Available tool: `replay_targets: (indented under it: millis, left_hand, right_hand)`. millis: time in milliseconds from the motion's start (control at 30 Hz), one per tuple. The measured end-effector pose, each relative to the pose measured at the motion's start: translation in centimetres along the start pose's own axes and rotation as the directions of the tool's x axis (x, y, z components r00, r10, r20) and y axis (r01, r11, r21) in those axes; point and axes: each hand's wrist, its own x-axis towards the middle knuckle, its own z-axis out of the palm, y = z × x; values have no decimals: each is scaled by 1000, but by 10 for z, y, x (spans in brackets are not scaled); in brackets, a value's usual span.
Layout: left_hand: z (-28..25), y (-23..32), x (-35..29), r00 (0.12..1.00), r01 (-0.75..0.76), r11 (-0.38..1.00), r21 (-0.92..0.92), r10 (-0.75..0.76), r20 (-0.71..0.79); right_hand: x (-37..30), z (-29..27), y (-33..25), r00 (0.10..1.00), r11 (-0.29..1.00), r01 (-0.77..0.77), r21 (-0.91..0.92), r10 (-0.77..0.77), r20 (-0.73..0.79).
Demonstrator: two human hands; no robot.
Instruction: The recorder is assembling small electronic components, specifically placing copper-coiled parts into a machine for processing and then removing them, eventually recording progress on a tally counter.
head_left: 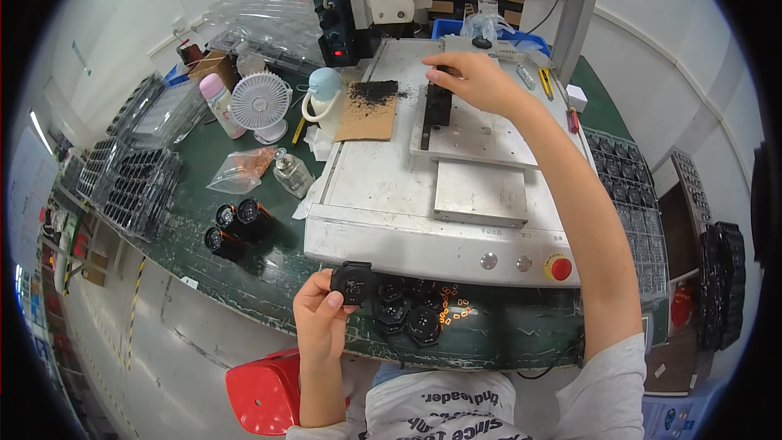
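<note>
A scuffed dark green tabletop [187, 220] is largely covered by a broad white metal machine base [375, 195], whose front edge is fitted with two round silver buttons [489, 261] and a red mushroom-shaped button [560, 268] in a yellow collar. Just in front of the base, a flat black plastic case [355, 283] is pinched by the left hand [322, 314], its thumb laid along the case's edge. Beside that case, on the tabletop, round black casings [423, 324] are clustered and small orange rings [453, 307] are scattered. Over the base, the right hand [482, 85] is held partly curled at an upright black block [438, 106]; whether anything is grasped by its fingertips cannot be told. To the left of the base, a white round fan [261, 103], a clear glass bottle [292, 173] and black cylinders [252, 216] are set out. To its right, clear plastic trays [623, 167] are filled with black parts. A red plastic stool [259, 395] is placed in front of the base, on grey flooring [183, 334] marked with striped tape [134, 314].
</note>
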Motion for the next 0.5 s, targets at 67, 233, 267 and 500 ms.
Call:
replay_targets:
  millis: [67, 233, 267, 500]
  left_hand:
    - [-2, 0, 0, 1000, 0, 1000, -6, 0, -8]
    - [-3, 4, -7, 1000, -6, 1000, -26, 5, -24]
    - [-2, 1, -5, 1000, 7, 1000, -29, -7, -21]
    - [-4, -8, -26, 1000, 27, 1000, 11, -26, -15]
  right_hand:
    - [1, 3, 2, 999, 999, 48, 22, -47, -18]
    - [-19, 13, 3, 999, 989, 29, -148, -25, 29]
    - [-23, 12, 4, 999, 988, 17, -151, -12, 31]
    - [-118, -53, -59, 957, 878, 286, -385, -246, 151]
